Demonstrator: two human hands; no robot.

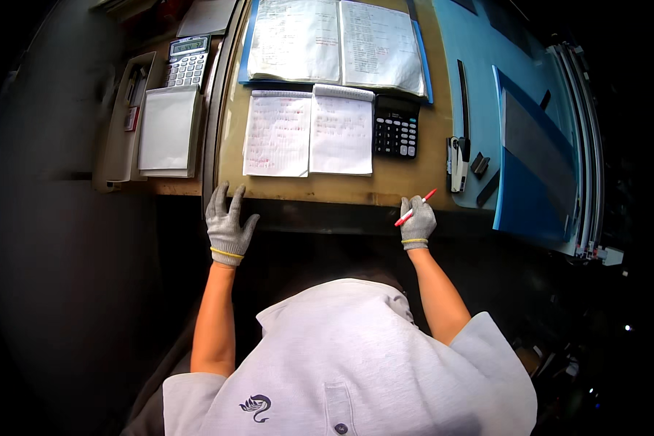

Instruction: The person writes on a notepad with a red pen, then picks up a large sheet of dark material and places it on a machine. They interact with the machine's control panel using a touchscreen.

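My left hand (227,221), in a grey knit glove with a yellow cuff band, is at the desk's front edge with its fingers spread and holds nothing. In a matching glove, my right hand (418,222) is closed around a red and white pen (416,208), whose two red ends stick out past the fingers. Between and beyond the hands lies a top-bound notepad spread in two halves, the left page (277,134) and the right page (341,134) both bearing handwriting. A black calculator (396,127) sits against its right side.
Beyond the notepad lies a large open ledger (301,40) on a blue folder. To the right are a stapler (458,163), a black binder clip (479,165) and a blue folder (530,189). At left stand a grey calculator (187,62), a white box (168,131) and a pen tray (116,156).
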